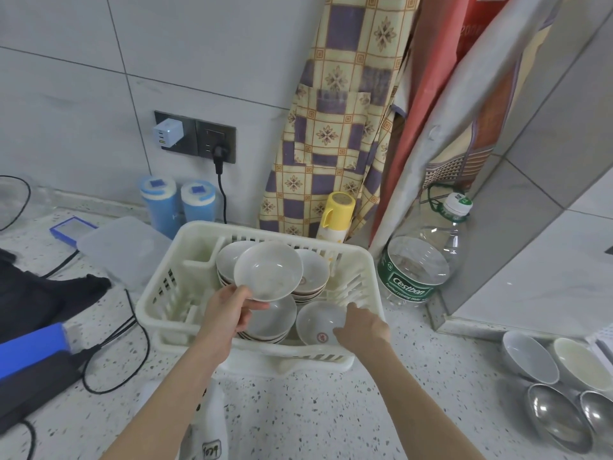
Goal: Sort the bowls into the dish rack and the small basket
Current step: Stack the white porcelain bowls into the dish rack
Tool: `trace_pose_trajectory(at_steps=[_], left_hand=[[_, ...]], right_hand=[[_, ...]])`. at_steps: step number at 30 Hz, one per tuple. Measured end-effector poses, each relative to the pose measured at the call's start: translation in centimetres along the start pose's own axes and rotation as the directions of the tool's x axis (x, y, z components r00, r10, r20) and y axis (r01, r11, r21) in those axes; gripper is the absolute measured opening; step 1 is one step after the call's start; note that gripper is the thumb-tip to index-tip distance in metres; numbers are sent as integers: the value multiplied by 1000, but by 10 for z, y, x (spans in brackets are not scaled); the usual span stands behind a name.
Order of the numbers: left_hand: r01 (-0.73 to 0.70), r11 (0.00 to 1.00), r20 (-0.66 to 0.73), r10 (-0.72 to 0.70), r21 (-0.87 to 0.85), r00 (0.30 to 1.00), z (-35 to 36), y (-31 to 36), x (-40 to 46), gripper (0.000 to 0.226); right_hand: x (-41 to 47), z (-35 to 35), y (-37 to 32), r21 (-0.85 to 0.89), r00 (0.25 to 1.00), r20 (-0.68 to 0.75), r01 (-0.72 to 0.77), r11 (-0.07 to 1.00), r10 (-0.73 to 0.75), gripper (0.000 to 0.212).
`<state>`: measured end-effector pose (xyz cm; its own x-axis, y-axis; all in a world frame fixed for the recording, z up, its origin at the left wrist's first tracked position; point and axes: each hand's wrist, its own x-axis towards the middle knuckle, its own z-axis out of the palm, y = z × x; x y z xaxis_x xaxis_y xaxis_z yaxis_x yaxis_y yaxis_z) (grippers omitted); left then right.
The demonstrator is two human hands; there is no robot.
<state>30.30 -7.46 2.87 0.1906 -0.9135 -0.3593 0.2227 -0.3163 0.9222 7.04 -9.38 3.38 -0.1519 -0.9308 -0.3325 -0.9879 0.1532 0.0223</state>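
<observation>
A white plastic dish rack stands on the speckled counter and holds several stacks of white bowls. My left hand pinches the rim of a shallow white bowl, tilted up above the stacks. My right hand grips a small white bowl with a red mark at the rack's front right. Below the lifted bowl sits another stack. At the far right lie two white bowls and two steel bowls.
A large clear water bottle stands right of the rack, a yellow flask behind it. Two blue canisters, a clear lidded box, black cables and dark devices lie to the left. An apron hangs on the wall.
</observation>
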Motion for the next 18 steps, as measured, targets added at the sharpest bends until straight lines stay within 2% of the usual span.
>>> trace_pose_trajectory(at_steps=[3, 7, 12, 18], left_hand=[[0, 1000, 11, 0, -18, 1000, 0, 1, 0, 20], [6, 1000, 19, -5, -19, 1000, 2, 1, -1, 18], [0, 1000, 24, 0, -27, 1000, 1, 0, 0, 17], [-21, 1000, 46, 21, -1, 999, 1, -2, 2, 18]], right_hand=[[0, -11, 9, 105, 994, 101, 39, 994, -49, 58], [0, -15, 17, 172, 986, 147, 57, 983, -83, 52], [5, -13, 13, 60, 990, 116, 75, 995, -82, 36], [7, -6, 13, 28, 994, 80, 66, 997, -68, 40]])
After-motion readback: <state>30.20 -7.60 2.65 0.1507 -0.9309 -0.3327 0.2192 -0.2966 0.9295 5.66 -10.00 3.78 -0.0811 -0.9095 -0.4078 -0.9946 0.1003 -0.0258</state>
